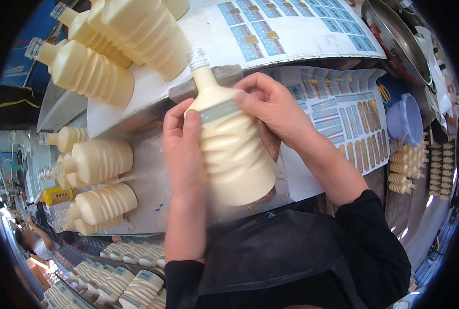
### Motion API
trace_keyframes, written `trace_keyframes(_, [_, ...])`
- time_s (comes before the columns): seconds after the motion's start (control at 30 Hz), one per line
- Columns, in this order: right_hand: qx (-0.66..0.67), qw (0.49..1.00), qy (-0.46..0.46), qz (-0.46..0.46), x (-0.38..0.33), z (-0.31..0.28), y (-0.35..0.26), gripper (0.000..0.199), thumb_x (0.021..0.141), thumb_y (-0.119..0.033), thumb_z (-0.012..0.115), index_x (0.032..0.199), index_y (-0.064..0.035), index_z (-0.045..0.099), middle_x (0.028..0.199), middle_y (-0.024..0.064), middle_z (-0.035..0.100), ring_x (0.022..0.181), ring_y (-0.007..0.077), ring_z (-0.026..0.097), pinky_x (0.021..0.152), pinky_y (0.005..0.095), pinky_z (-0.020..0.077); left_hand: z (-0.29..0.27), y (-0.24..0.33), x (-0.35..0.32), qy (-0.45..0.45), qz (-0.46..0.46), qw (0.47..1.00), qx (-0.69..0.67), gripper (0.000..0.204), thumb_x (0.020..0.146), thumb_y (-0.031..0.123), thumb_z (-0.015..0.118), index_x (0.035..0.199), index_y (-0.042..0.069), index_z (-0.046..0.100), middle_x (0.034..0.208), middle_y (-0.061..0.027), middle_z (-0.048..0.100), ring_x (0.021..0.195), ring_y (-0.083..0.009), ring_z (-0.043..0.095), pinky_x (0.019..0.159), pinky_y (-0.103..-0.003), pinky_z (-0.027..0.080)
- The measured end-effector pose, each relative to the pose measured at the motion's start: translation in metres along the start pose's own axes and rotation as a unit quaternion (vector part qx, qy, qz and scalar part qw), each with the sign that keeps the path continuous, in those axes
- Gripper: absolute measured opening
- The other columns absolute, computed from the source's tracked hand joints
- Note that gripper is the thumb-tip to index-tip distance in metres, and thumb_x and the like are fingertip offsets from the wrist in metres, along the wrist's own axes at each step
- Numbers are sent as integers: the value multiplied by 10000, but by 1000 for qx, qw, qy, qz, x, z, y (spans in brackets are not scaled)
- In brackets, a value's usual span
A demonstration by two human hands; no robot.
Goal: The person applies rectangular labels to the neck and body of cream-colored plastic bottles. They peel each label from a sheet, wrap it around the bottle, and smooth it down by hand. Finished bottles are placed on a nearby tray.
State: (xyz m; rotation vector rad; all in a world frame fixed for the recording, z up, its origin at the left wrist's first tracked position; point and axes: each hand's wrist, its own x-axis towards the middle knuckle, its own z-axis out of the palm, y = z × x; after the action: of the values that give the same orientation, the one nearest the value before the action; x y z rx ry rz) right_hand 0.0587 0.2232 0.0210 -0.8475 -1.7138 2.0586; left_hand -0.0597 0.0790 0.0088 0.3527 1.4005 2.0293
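Observation:
A cream bottle (234, 149) with spiral ridges and a clear threaded neck stands tilted in front of me, between both hands. A grey-green band label (220, 110) runs across its shoulder. My left hand (182, 136) is closed on the bottle's left side, its thumb by the band's left end. On the right, the thumb of my right hand (270, 105) presses the band's other end, and its fingers curl behind the bottle's shoulder. The backs of the bottle and band are hidden. A dark grey block (225, 75) lies behind the bottle's neck.
Label sheets (263, 38) lie on the raised white board, and a further label sheet (337, 116) is at right. Cream bottles (93, 74) crowd the left; several banded bottles (142, 288) lie lower left. A lavender bucket (404, 119) and a metal pan (396, 38) stand at right.

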Motion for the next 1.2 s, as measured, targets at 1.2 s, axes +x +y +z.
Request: trace_keyframes(1.2, [88, 995, -35, 41, -20, -9, 10, 431, 1046, -245, 635, 1387, -5, 525, 983, 7, 663, 640, -9, 505, 539, 143, 392, -8, -6, -31, -45, 16, 997, 66, 643, 926, 139, 741, 1447, -10, 396, 1384, -187, 516, 1282, -260, 538, 1096, -399, 453])
